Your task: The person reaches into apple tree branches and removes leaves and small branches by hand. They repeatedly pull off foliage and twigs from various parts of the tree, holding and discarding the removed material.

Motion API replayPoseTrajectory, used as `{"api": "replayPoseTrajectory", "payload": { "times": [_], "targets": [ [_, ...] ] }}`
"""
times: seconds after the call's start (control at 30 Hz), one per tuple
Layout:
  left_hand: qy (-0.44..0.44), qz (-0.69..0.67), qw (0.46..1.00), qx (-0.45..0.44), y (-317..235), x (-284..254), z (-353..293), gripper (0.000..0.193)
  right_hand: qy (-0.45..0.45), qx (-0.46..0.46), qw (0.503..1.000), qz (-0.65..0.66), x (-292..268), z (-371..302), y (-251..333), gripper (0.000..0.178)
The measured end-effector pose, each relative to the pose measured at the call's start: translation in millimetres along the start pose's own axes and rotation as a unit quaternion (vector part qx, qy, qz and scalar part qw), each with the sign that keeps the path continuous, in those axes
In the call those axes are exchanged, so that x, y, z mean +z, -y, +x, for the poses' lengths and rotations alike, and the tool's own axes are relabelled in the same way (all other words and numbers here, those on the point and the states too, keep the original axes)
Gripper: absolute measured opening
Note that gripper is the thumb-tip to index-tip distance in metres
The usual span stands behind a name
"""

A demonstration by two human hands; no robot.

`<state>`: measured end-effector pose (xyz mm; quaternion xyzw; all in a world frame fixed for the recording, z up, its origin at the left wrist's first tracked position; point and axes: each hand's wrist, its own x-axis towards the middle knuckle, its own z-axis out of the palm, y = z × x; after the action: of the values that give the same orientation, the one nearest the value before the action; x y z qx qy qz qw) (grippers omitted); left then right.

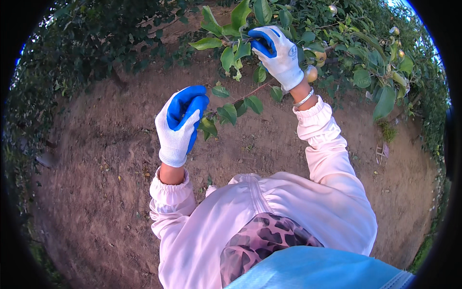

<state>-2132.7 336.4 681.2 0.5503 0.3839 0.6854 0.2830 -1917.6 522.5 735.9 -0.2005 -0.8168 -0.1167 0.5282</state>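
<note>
Between hands [180, 123] [280, 59], seemingly: leafy twig [228, 113]

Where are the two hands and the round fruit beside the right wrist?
Left hand [177, 129]: head view, on the middle of the gloved hand.
Right hand [282, 58]: head view, on the white back of the glove.
Round fruit [312, 73]: head view, on its visible side.
</note>
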Motion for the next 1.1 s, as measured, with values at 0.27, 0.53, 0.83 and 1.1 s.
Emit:
{"api": "replayPoseTrajectory", "payload": {
  "times": [0.27,0.53,0.83,1.1],
  "targets": [
    [0.016,0.084,0.996,0.015,-10,33,49,0.026,0.004,-0.009,1.000,0.009,2,-14,5,0.030],
    [0.005,0.183,0.982,0.052,6,36,64,0.026,-0.004,-0.014,1.000,0.016,2,-22,5,0.032],
    [-0.002,0.137,0.990,0.038,11,27,58,0.023,0.001,-0.006,1.000,0.013,4,-23,2,0.033],
    [-0.103,0.118,0.987,0.021,43,-50,29,0.025,-0.065,0.007,0.998,0.018,-14,6,12,0.036]
  ]
}}
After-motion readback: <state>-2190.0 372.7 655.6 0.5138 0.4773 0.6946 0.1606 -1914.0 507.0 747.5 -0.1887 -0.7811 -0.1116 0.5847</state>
